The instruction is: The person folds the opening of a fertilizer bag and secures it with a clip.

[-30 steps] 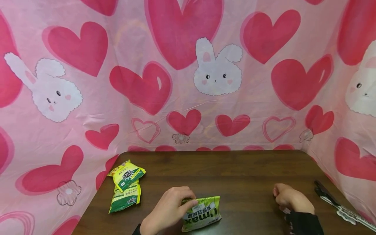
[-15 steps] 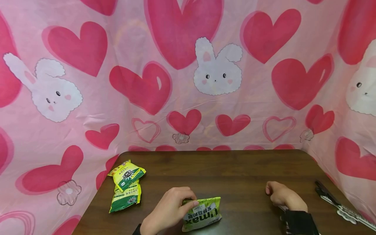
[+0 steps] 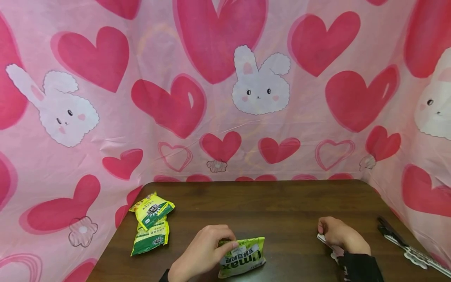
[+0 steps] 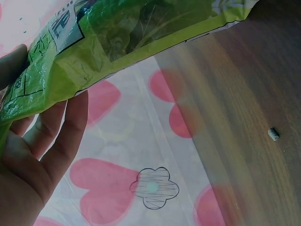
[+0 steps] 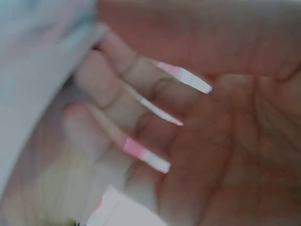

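Start at the left: the two green-and-yellow packets (image 3: 151, 225) lie stacked near the table's left edge, exactly where they lay a second ago, so you are not working on them.

Next, your left hand (image 3: 204, 250) has not shifted either. Its fingers are curled over the left end of the green bag (image 3: 243, 256), thumb and fingertips pinching the top seam, and the bag sits on the table (image 3: 282, 203) close to the near edge. In the left wrist view the bag (image 4: 122, 42) rests across your fingers (image 4: 61, 127), its lower edge in contact with them, so that grip looks firm.

The change is on the right. Your right hand (image 3: 340, 235) has slid a little leftward toward the bag over the last second, and a pale flat thing (image 3: 325, 241) now shows under its fingers, touching the table. Its fingers are curled round that thing; the right wrist view is too blurred to say what it is. I judge you are bringing a tool across to the bag, which is well apart from that hand.

Farthest right, the dark scissors-like tool (image 3: 405, 244) lies untouched by the table edge.
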A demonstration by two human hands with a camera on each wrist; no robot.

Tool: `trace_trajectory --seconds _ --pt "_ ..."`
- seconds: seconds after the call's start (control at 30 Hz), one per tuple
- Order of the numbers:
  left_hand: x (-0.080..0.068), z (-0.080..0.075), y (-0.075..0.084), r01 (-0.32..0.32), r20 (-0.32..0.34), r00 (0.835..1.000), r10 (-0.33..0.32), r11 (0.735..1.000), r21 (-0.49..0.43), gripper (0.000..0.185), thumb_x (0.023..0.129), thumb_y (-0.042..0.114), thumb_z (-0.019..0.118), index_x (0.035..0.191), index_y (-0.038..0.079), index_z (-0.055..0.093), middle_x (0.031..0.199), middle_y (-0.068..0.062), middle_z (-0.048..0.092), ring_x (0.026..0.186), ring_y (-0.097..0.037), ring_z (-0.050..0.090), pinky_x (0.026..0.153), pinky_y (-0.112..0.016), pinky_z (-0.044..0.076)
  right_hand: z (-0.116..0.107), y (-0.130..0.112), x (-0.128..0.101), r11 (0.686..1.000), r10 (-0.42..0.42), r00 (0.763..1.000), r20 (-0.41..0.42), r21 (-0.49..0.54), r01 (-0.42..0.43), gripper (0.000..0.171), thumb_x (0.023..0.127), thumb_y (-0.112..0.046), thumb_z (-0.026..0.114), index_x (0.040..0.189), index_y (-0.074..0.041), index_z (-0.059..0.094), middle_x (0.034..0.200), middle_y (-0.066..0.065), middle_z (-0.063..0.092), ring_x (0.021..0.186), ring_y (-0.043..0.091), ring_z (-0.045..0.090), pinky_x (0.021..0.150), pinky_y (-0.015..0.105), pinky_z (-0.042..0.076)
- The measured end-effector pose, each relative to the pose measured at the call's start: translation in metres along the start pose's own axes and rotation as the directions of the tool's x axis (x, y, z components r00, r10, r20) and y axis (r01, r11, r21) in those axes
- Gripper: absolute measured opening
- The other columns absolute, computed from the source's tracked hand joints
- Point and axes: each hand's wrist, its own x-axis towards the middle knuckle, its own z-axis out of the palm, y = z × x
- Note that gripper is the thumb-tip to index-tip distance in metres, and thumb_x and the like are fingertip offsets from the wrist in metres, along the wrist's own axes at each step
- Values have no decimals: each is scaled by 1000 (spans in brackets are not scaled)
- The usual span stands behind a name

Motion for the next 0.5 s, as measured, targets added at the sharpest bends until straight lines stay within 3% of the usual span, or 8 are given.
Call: trace_trajectory --seconds 0.2,0.4,0.5 --pt "-1 1 0 9 4 1000 -9 1000 -12 7 102 27 73 97 26 77 89 20 65 80 2 62 71 -24 53 0 -9 -3 999 -45 998 -47 -30 43 34 74 20 67 91 -6 53 81 6 50 73 25 49 65 36 38" --pt "-1 0 0 9 -1 1000 -9 1000 -15 6 101 26 73 97 26 77 89 20 65 80 2 62 71 -24 53 -2 -7 -7 996 36 999 6 82 -36 31 72 23 56 87 -4 56 76 7 50 68 24 49 59 32 36" --pt "-1 0 0 9 2 1000 -9 1000 -18 6 101 26 73 97 26 77 89 20 65 81 2 62 72 -24 53 1 -5 -4 998 9 1000 4 65 -9 28 74 21 56 85 -4 56 76 6 51 68 23 49 60 32 36"
